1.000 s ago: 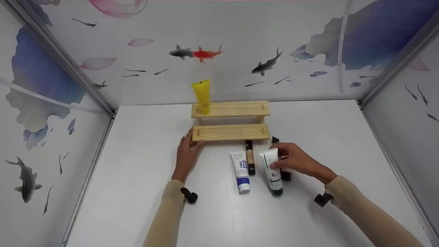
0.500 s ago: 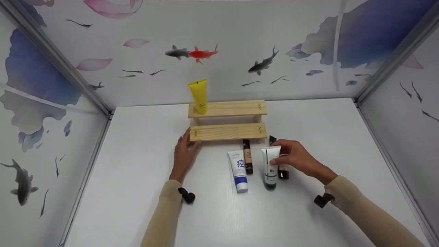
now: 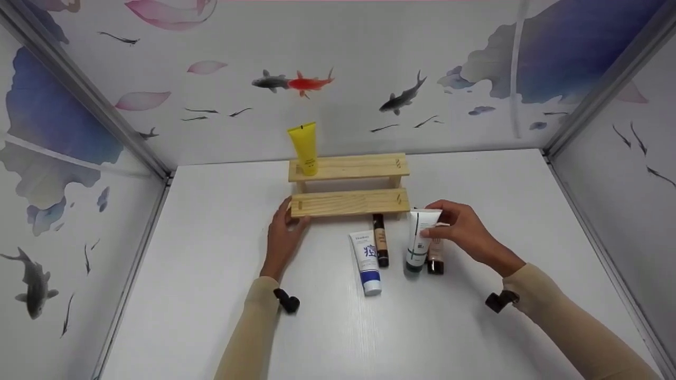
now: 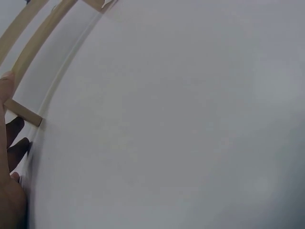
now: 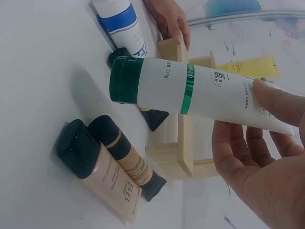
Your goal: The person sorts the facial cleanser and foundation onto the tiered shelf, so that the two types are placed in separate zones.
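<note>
White, green-capped tapered tube (image 3: 420, 240) points cap-down, long axis near-upright, pinched by your right hand (image 3: 467, 229) before the right end of the two-tier pale-wood stand (image 3: 351, 203); your left hand (image 3: 282, 240) grips its left end.

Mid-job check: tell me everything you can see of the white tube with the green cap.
The white tube looks like smooth plastic, with printed lettering, a shiny green band and a glossy green cap, which is on. It flattens toward a wide end, pointing upward. The right hand pinches it near that end between thumb and fingers. It is held cap down, slightly tilted, apparently clear of the table, near the right end of the wooden rack.
</note>
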Demonstrator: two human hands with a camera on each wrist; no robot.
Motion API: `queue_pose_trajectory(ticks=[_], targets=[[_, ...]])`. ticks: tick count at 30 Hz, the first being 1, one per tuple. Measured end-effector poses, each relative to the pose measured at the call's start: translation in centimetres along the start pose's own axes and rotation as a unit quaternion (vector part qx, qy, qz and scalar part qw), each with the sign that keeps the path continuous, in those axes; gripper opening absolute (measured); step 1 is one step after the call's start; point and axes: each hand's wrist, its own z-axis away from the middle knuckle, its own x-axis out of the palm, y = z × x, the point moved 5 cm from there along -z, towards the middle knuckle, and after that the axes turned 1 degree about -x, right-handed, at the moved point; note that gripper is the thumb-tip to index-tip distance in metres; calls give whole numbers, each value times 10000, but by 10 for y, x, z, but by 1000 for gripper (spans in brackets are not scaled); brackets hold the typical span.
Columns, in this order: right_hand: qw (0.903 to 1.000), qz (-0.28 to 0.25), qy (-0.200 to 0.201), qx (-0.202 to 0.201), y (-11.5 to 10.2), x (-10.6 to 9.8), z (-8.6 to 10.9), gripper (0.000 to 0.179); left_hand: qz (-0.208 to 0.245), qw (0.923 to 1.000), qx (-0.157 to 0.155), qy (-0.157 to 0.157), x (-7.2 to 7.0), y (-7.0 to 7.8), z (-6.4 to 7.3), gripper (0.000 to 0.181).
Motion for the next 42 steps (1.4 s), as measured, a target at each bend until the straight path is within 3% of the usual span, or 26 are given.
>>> queue_pose_trajectory(ticks=[5, 10, 15, 25, 28, 32, 38, 42], targets=[[9997, 11, 232, 16, -6, -8, 1, 49, 88, 10000, -7, -24, 1, 2, 0, 79], [9991, -8, 411, -57, -10, -14, 0, 50, -116, 9999, 121, -13, 2, 4, -1, 79], [9984, -11, 542, -166, -16, -18, -1, 51, -239, 9997, 46, -25, 4, 4, 0, 81], [9969, 104, 721, -281, -30, -28, -8, 49, 160, 9996, 44, -250, 6, 6, -2, 78], [9965, 93, 742, -362, -36, -28, -13, 49, 350, 9993, 49, -75, 0, 10, -1, 73], [9958, 23, 787, -473, -45, -28, -19, 48, 428, 9980, 59, 454, -9, 15, -1, 63], [9951, -71, 855, -489, -52, -30, -21, 47, -495, 9924, 29, 1127, -17, 20, -7, 52], [9950, -103, 860, -492, -54, -29, -21, 49, -678, 9916, 110, 1093, -17, 21, -9, 46]])
